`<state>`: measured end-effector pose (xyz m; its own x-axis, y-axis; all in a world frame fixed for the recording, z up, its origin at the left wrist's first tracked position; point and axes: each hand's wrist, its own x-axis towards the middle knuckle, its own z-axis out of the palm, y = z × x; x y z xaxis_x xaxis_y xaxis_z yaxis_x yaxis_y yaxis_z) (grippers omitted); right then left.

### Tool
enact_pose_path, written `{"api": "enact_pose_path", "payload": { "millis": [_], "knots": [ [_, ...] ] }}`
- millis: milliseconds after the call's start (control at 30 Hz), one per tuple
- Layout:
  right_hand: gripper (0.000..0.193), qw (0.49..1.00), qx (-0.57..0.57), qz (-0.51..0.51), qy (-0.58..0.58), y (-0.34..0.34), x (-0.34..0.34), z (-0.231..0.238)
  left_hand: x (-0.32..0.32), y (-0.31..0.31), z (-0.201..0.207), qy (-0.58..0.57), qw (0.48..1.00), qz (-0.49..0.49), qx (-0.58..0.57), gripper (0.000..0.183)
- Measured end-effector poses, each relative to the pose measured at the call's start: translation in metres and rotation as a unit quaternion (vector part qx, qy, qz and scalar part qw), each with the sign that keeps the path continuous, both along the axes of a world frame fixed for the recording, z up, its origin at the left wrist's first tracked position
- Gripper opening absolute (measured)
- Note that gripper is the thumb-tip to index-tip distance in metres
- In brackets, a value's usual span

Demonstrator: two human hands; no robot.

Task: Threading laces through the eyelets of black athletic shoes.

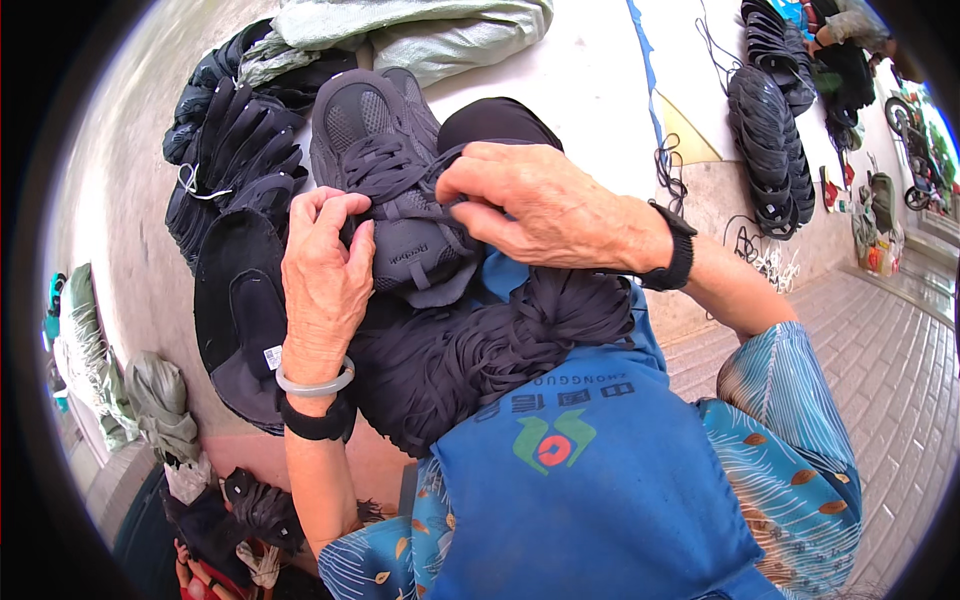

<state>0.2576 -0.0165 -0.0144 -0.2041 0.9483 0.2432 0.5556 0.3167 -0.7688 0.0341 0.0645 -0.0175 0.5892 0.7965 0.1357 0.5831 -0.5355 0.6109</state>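
Observation:
A dark grey shoe upper (368, 150) lies before me, toe pointing away, with a dark shoelace (384, 172) criss-crossed over its tongue (408, 252). Along its left eyelet edge my left hand (328, 265) has thumb and forefinger pinched together; what sits between them is hidden. My right hand (540, 205) is closed at the upper's right side, and a stretch of lace runs into its fingers. Across my lap rests a thick bundle of dark laces (500, 335), just below the upper.
Stacked dark uppers (235, 150) crowd the left, beside a large black shoe piece (235, 300). A pale green sack (450, 40) lies at the far edge. More stacked uppers (770, 140) and loose laces (670, 170) are on the right. Another person's hands (195, 570) show at lower left.

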Motion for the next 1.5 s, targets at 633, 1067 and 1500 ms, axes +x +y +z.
{"api": "enact_pose_path", "payload": {
  "millis": [633, 1067, 1500],
  "knots": [
    [0.016, 0.961, 0.082, 0.008, -0.264, 0.03, -0.034, 0.004, 0.008, 0.004, 0.0, 0.027, 0.996, -0.043, 0.073, 0.012],
    [0.02, 0.979, 0.073, 0.025, -0.191, -0.002, -0.008, 0.001, -0.019, -0.033, 0.004, 0.068, 0.993, -0.095, 0.018, 0.055],
    [0.017, 0.987, -0.038, 0.018, -0.156, 0.03, -0.026, -0.008, -0.02, -0.036, 0.0, 0.049, 0.995, -0.083, 0.016, 0.054]
  ]
}}
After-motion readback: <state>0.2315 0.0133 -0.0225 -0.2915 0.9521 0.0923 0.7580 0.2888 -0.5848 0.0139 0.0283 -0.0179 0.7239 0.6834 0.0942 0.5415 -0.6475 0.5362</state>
